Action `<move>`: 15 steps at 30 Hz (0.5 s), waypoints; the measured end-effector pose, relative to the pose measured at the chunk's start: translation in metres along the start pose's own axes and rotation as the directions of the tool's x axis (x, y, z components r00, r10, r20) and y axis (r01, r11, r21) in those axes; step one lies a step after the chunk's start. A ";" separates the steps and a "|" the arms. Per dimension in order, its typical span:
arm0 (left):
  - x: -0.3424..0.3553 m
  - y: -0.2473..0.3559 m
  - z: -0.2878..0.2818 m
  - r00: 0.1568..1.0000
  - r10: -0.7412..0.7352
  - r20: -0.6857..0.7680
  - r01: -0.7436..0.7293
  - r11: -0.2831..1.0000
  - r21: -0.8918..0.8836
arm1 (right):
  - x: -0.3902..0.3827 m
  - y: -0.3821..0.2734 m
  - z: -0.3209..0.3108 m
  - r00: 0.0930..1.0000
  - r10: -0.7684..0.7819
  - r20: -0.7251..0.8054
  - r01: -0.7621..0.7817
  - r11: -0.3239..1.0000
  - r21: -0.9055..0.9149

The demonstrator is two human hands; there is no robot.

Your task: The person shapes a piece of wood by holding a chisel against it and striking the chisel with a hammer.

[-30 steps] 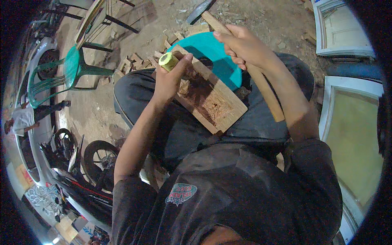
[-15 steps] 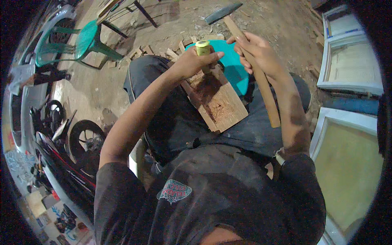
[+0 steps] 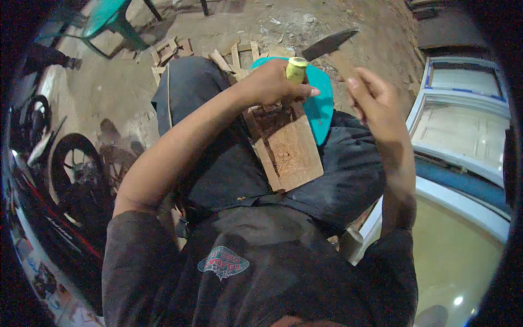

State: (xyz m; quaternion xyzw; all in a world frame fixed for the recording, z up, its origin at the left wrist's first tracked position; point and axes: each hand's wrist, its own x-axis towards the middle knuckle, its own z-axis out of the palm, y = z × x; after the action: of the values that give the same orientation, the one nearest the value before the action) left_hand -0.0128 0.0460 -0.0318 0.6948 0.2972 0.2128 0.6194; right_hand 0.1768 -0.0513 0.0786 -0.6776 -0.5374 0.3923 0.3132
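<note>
My left hand (image 3: 272,84) is closed around a chisel with a yellow handle (image 3: 296,73), held upright over the far part of a wooden block (image 3: 298,144). The chisel's blade is hidden by the hand. The block lies between my thighs, with a rough, carved hollow and wood fibres along its upper face. My right hand (image 3: 378,101) grips a hammer (image 3: 329,44) by its wooden handle. Its dark head is smeared by motion and shows just beyond and right of the chisel's top; I cannot tell whether they touch.
A teal plastic surface (image 3: 321,103) stands behind the block. Wood offcuts (image 3: 237,57) lie on the dirt floor beyond my knees. White-framed panels (image 3: 463,204) lean at the right. A motorcycle (image 3: 76,163) stands at the left, a green chair (image 3: 111,24) at the far left.
The hammer's head has come lower and nearer to the chisel's handle, and its handle has tilted. My right hand has moved slightly right and down. The whole view has shifted.
</note>
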 end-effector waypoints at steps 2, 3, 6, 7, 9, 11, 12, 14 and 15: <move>0.003 -0.010 -0.004 1.000 0.017 -0.012 -0.016 0.997 0.072 | -0.003 -0.015 -0.007 0.998 -0.016 -0.066 0.016 1.000 0.000; 0.003 -0.015 -0.007 0.999 0.029 -0.021 -0.027 0.994 0.110 | -0.001 -0.022 -0.007 0.995 -0.028 -0.101 0.029 1.000 0.011; 0.002 -0.017 -0.013 0.999 -0.003 -0.042 0.010 0.982 0.189 | 0.010 -0.017 0.000 0.975 -0.115 -0.189 0.105 0.993 -0.058; 0.000 -0.011 -0.013 0.999 -0.023 -0.042 0.032 0.977 0.213 | 0.013 -0.008 0.003 0.983 -0.153 -0.103 0.134 0.976 -0.170; -0.004 0.004 -0.016 0.990 -0.141 0.012 0.132 0.953 0.272 | 0.018 -0.004 0.005 0.986 -0.165 -0.019 0.150 0.934 -0.324; -0.004 0.002 -0.013 0.988 -0.149 0.031 0.132 0.940 0.315 | 0.017 -0.016 0.002 0.989 -0.139 -0.044 0.108 0.904 -0.413; -0.006 -0.005 -0.010 0.995 -0.098 0.019 0.087 0.942 0.325 | 0.016 -0.023 -0.001 0.983 -0.085 -0.161 0.034 0.955 -0.294; -0.012 -0.006 -0.010 0.995 -0.101 -0.016 0.100 0.923 0.371 | 0.019 -0.032 -0.010 0.975 -0.061 -0.214 0.061 0.998 -0.008; -0.010 0.001 -0.009 0.991 -0.134 -0.014 0.129 0.910 0.394 | 0.018 -0.039 -0.023 0.976 -0.105 -0.189 0.131 0.983 0.130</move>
State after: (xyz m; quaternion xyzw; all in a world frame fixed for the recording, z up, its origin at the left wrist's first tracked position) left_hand -0.0266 0.0458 -0.0285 0.7850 0.3756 0.1019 0.4820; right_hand 0.1798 -0.0248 0.1190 -0.6532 -0.5169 0.3469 0.4311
